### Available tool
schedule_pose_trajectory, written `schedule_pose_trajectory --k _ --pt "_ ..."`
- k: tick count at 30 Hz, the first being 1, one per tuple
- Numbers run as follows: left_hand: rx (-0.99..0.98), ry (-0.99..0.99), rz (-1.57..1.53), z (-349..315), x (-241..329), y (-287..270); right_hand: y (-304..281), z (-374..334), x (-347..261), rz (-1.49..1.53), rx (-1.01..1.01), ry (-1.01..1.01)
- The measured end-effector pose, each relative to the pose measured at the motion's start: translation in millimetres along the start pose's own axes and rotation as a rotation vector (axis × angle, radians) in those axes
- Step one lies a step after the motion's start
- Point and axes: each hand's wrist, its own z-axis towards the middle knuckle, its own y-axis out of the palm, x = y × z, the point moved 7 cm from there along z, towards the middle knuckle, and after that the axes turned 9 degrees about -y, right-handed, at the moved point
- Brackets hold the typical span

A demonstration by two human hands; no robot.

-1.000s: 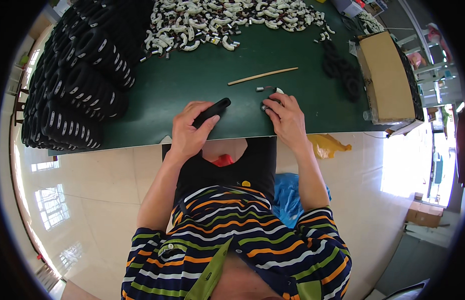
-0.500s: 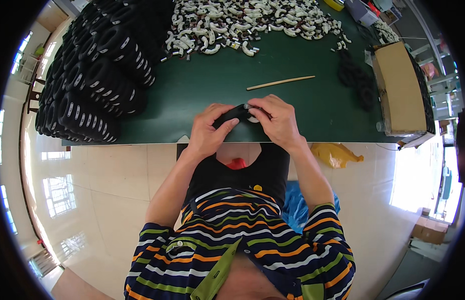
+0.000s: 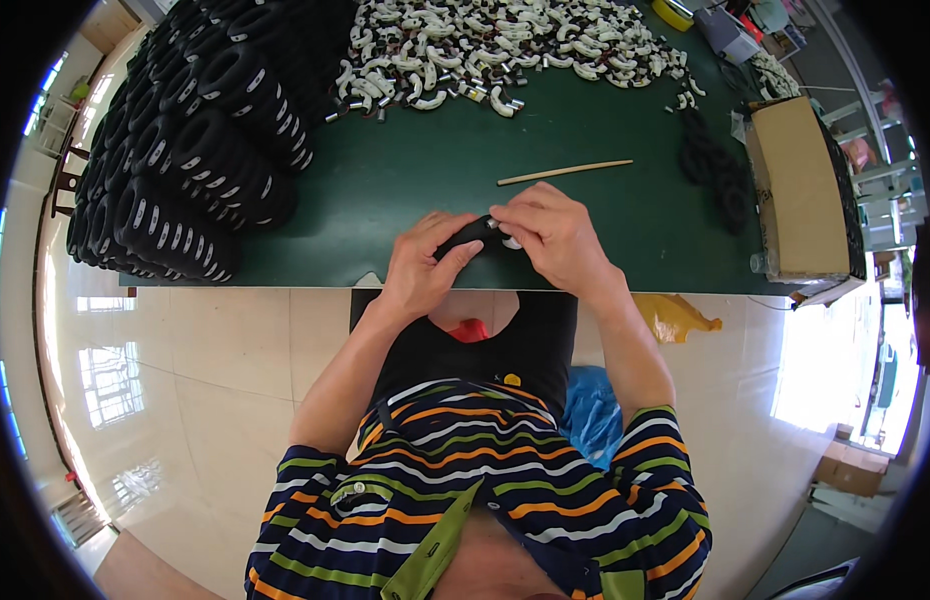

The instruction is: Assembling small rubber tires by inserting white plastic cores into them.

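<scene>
My left hand (image 3: 423,262) is closed around a black padded piece (image 3: 467,236), thumb on its near side, just above the table's front edge. At the right end of that piece, the fingers of my right hand (image 3: 557,238) pinch together. A small silvery part (image 3: 492,224) shows at their tips, and a bit of white (image 3: 512,243) peeks out below them. My right fingers cover most of these small parts. Beyond my hands a thin wooden stick (image 3: 565,172) lies on the green table (image 3: 385,180).
Stacked black padded rings (image 3: 185,205) with small pale labels rise at the left. Many loose white curved parts (image 3: 425,72) with metal ends spread across the back. Black rings (image 3: 713,170) lie at right beside a cardboard box (image 3: 800,190). Yellow (image 3: 675,316) and blue bags (image 3: 590,410) sit below.
My right fingers have shifted slightly at the end of the black piece, and the hand has turned a little. My left hand keeps its hold. The whole view has shifted slightly.
</scene>
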Motion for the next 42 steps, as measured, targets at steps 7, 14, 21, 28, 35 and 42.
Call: schedule_pose_trajectory --k 7,14,21,28,35,42 --pt "0.034 0.008 -0.04 1 1 0 -1 -3 19 0.179 -0.001 0.323" --pt "0.025 -0.001 -0.023 0 0 -1 2 -3 13 0.156 0.033 0.236" --pt "0.03 0.002 -0.028 -1 0 -2 4 -1 7 0.103 0.049 0.283" --pt "0.012 0.043 0.037 0 7 1 3 0 14 0.224 0.007 0.36" --pt "0.04 0.107 0.085 0 8 3 10 4 8 0.24 -0.066 0.288" --pt "-0.028 -0.277 -0.09 -1 -11 0 -11 -4 39 0.129 0.154 0.346"
